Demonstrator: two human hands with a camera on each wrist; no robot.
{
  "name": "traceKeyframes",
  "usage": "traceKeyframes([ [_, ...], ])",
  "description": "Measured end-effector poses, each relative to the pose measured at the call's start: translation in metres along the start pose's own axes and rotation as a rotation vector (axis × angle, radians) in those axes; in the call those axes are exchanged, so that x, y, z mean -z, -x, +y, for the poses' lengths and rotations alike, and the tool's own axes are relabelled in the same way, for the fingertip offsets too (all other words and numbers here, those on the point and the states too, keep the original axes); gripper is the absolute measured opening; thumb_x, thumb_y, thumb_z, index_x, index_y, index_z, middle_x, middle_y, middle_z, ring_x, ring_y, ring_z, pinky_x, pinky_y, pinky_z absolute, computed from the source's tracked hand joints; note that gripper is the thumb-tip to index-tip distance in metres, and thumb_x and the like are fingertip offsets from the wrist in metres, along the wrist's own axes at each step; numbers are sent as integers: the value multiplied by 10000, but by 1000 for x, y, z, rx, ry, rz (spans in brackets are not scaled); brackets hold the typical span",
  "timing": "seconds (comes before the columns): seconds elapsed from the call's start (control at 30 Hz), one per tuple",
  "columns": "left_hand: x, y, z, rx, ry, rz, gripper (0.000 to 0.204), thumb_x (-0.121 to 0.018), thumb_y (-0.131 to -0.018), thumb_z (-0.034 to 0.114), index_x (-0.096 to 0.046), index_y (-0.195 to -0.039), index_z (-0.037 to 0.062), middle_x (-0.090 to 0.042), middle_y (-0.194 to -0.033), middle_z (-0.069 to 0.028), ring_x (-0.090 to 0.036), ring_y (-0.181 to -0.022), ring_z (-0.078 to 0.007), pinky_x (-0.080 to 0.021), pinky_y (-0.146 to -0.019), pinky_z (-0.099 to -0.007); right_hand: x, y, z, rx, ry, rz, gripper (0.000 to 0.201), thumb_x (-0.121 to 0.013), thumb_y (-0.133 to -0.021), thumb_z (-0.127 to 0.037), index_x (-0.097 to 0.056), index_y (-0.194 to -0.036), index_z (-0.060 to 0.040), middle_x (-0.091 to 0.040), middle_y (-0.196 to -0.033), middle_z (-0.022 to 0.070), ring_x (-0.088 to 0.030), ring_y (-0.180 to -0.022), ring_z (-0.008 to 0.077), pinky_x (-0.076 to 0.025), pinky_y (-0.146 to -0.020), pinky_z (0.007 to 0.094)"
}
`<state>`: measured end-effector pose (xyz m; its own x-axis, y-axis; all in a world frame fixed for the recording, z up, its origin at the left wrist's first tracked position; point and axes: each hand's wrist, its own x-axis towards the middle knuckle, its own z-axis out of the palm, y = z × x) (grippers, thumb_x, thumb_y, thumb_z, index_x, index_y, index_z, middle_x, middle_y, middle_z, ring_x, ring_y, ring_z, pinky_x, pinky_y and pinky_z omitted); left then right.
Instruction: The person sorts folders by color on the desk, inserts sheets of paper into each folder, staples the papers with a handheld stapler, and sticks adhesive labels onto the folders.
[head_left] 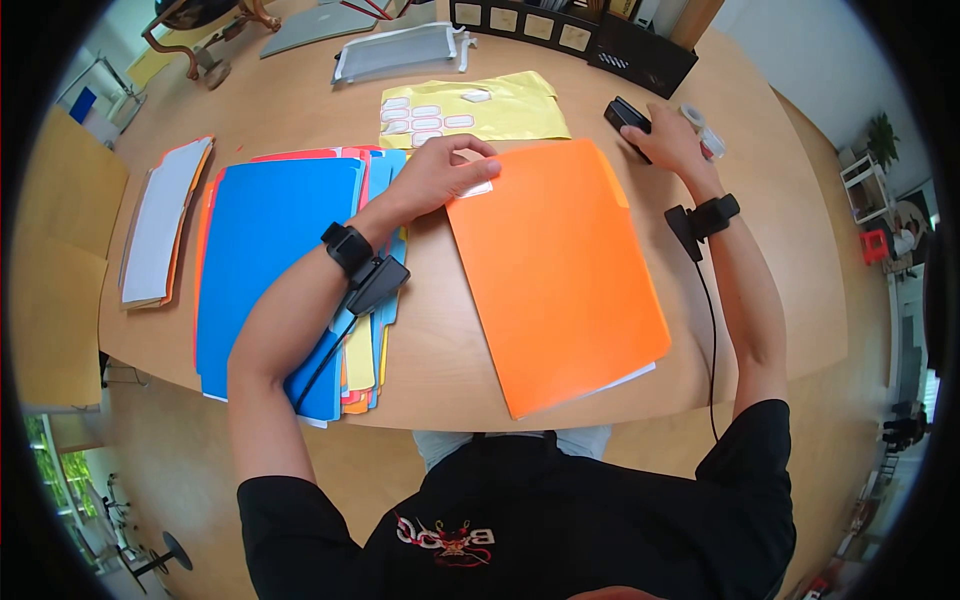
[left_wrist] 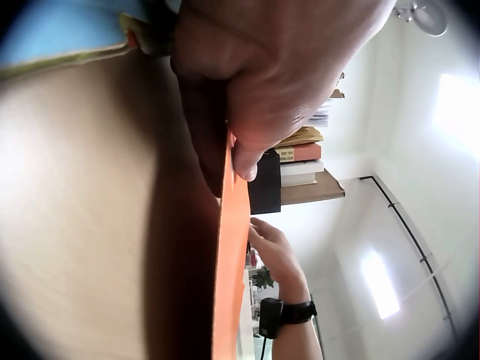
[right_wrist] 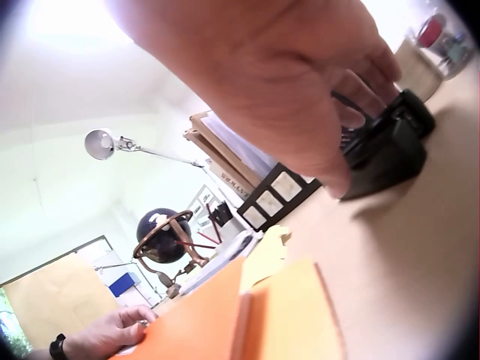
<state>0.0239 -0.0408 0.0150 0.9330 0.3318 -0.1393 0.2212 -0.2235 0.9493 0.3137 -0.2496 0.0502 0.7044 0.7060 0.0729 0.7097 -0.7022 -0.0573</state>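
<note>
With thumb and fingers, my left hand [head_left: 436,176] pinches the upper left corner of an orange folder [head_left: 560,280]. A small white paper piece [head_left: 478,188] shows at that corner, and a white sheet edge sticks out under the folder's bottom. In the left wrist view the folder stands edge-on, the thumb on its upper face. My right hand [head_left: 672,142] has its fingers and thumb around a black stapler [right_wrist: 390,146] on the table, beyond the folder's upper right. The far fingers are partly hidden behind the stapler in the right wrist view.
Left of the orange folder lies a stack of coloured folders topped by a blue one [head_left: 280,260]. Farther left is a paper pile [head_left: 165,225]. A yellow envelope with labels [head_left: 510,105] lies behind, near a grey tray [head_left: 400,55]. Clear tape rolls [head_left: 708,140] sit beside my right hand.
</note>
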Motion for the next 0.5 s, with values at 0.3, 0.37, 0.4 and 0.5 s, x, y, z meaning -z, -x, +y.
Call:
traceKeyframes([
  [0.3,-3,-1,-8,-84,77,-120,405,-734,-867,201,-623,-1189,-19,-698,-1067,-90,-642,-940,-104,-501,-830,-244,-41,-19,-133,617,-369,-27,438,-585,-939,-212,-564,-1336,-28,-626,-1238,211,-580,-1178,348,-467,-994,412],
  [0.37,-2,-2,-9,-2,54,-98,411,-744,-867,184,-617,-1185,-42,-691,-1068,-90,-637,-967,-113,-502,-860,-253,-54,-20,-153,671,-295,-67,430,-561,-942,-176,-558,-1365,-96,-558,-1345,227,-513,-1260,368,-429,-1045,428],
  [0.4,-3,-3,-8,-10,47,-113,411,-744,-867,184,-617,-1185,-42,-691,-1068,-90,-637,-967,-113,-502,-860,-253,-53,-16,-161,648,-224,-132,437,-549,-943,-158,-553,-1380,-137,-525,-1389,231,-480,-1293,379,-411,-1064,439],
  [0.5,-1,-4,-10,22,27,-68,380,-719,-913,209,-616,-1178,-43,-685,-1050,-74,-630,-942,-106,-505,-835,-257,-73,-17,-160,690,-177,46,333,-565,-937,-171,-651,-1259,-160,-518,-1400,219,-482,-1288,387,-409,-1059,461],
])
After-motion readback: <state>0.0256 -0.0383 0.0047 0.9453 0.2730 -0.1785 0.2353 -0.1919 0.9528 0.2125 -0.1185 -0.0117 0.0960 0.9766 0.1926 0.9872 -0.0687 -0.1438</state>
